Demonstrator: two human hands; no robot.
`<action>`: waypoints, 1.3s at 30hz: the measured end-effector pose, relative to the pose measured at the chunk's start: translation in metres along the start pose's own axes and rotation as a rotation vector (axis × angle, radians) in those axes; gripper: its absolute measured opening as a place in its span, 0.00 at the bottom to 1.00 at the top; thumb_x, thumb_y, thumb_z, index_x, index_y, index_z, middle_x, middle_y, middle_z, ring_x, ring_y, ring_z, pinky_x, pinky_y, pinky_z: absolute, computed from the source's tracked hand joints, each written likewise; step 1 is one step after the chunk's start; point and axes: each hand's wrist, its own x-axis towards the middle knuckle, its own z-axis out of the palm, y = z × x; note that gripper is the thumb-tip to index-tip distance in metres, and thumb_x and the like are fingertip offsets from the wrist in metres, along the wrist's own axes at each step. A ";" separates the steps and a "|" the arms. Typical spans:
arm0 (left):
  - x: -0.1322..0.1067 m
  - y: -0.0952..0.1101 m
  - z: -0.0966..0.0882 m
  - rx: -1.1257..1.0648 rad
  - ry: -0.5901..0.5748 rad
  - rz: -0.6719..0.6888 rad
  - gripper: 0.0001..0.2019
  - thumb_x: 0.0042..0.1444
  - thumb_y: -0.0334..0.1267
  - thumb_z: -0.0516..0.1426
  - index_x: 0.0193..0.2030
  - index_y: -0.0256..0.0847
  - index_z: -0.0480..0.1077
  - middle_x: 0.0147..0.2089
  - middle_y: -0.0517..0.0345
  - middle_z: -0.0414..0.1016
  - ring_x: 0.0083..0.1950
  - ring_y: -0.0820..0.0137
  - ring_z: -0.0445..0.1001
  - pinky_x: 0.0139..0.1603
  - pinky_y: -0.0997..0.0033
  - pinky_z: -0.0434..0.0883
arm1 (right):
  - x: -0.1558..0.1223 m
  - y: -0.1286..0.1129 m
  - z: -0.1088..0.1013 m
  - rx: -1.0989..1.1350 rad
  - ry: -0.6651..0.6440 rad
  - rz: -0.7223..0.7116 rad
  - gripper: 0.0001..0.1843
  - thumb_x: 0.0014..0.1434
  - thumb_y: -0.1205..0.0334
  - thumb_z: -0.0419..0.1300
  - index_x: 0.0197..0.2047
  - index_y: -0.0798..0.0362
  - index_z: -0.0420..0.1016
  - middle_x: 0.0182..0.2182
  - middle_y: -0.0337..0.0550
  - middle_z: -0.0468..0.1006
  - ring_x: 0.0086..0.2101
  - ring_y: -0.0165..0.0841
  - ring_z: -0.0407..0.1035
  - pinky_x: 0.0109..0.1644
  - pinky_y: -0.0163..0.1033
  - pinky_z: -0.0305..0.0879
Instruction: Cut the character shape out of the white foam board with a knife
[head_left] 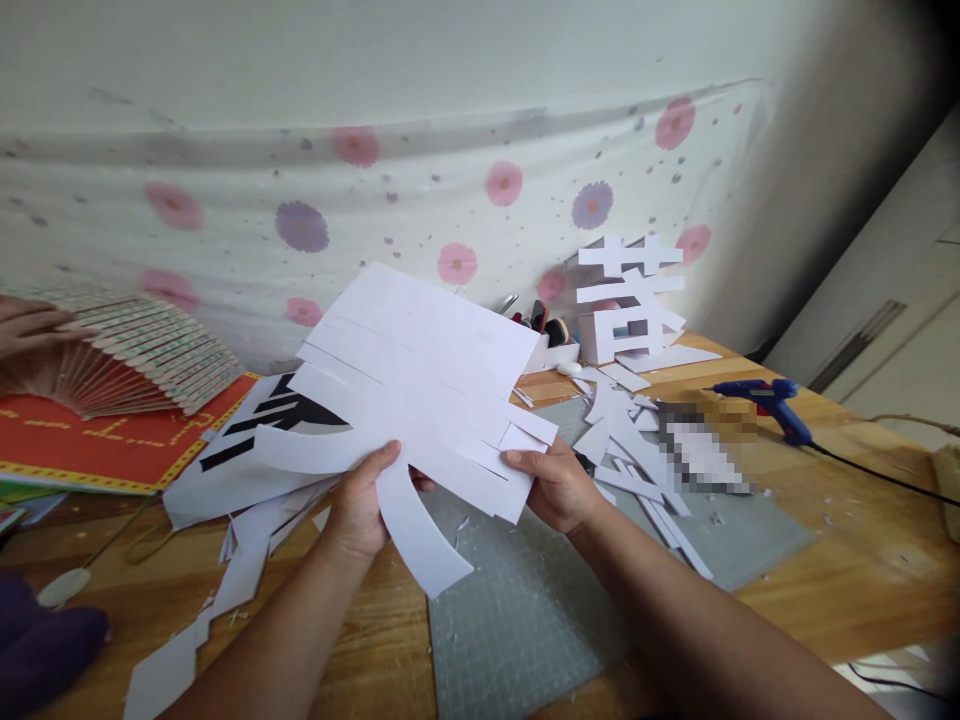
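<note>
A large sheet of white card, cut with slits and curved strips, is held up in front of me. My left hand pinches its lower left edge, thumb on top, close to a curved strip that hangs down. At the lower right corner, my right hand grips the card with its thumb over a small flap. Beneath the card lies a grey-green cutting mat. White card offcuts are scattered to the right of my right hand.
A white card structure stands at the back right. A blue glue gun with a black cord lies on the wooden table. Another person's hand touches a folding fan at left, above a red board. Black-printed paper lies nearby.
</note>
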 end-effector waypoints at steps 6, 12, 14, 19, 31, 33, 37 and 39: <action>0.000 0.000 0.000 0.000 -0.050 0.010 0.12 0.40 0.36 0.68 0.33 0.35 0.79 0.26 0.54 0.82 0.22 0.65 0.77 0.19 0.69 0.77 | -0.001 0.002 0.002 0.039 0.037 -0.007 0.36 0.41 0.61 0.81 0.55 0.50 0.82 0.43 0.47 0.91 0.44 0.50 0.85 0.59 0.59 0.80; 0.000 -0.003 -0.005 0.019 -0.152 -0.023 0.17 0.37 0.41 0.72 0.33 0.33 0.81 0.27 0.48 0.83 0.23 0.61 0.79 0.20 0.65 0.78 | -0.002 -0.002 0.005 0.058 0.067 -0.015 0.40 0.42 0.64 0.79 0.60 0.50 0.79 0.44 0.46 0.91 0.45 0.48 0.85 0.56 0.51 0.81; -0.001 -0.004 -0.006 0.024 -0.187 -0.023 0.19 0.37 0.43 0.73 0.34 0.32 0.81 0.27 0.48 0.83 0.22 0.61 0.78 0.20 0.65 0.77 | -0.002 -0.003 0.006 0.068 0.056 -0.014 0.40 0.41 0.64 0.79 0.60 0.51 0.79 0.45 0.47 0.91 0.46 0.47 0.85 0.56 0.51 0.81; -0.003 -0.004 -0.008 0.027 -0.245 -0.021 0.17 0.42 0.44 0.72 0.36 0.34 0.81 0.29 0.49 0.84 0.22 0.62 0.78 0.21 0.66 0.76 | -0.002 -0.004 0.008 0.087 0.057 0.002 0.41 0.39 0.63 0.80 0.59 0.49 0.80 0.46 0.45 0.90 0.47 0.48 0.85 0.57 0.53 0.80; 0.002 -0.003 -0.009 0.038 -0.172 -0.052 0.12 0.42 0.39 0.70 0.31 0.32 0.81 0.25 0.50 0.82 0.22 0.63 0.78 0.24 0.68 0.78 | -0.003 -0.013 0.011 0.033 0.040 0.007 0.32 0.45 0.57 0.80 0.54 0.51 0.83 0.50 0.51 0.89 0.54 0.53 0.81 0.66 0.60 0.73; 0.001 -0.002 -0.007 0.031 -0.165 -0.047 0.12 0.40 0.39 0.70 0.30 0.32 0.81 0.24 0.50 0.81 0.21 0.63 0.77 0.22 0.67 0.77 | -0.004 -0.013 0.010 0.046 0.032 0.023 0.29 0.43 0.58 0.80 0.50 0.51 0.84 0.50 0.50 0.89 0.53 0.53 0.82 0.65 0.60 0.73; -0.002 0.002 -0.003 0.009 -0.159 -0.040 0.13 0.38 0.37 0.70 0.32 0.33 0.81 0.26 0.52 0.82 0.21 0.63 0.77 0.19 0.67 0.76 | -0.003 -0.012 0.004 0.044 0.007 0.036 0.23 0.43 0.58 0.80 0.44 0.52 0.85 0.51 0.50 0.89 0.51 0.51 0.83 0.63 0.58 0.75; -0.003 0.004 -0.003 0.001 -0.157 -0.038 0.12 0.38 0.36 0.70 0.32 0.34 0.80 0.26 0.52 0.82 0.21 0.62 0.77 0.18 0.66 0.76 | -0.002 -0.009 0.000 0.030 0.010 0.020 0.23 0.43 0.59 0.81 0.43 0.52 0.85 0.50 0.50 0.89 0.49 0.51 0.84 0.62 0.57 0.76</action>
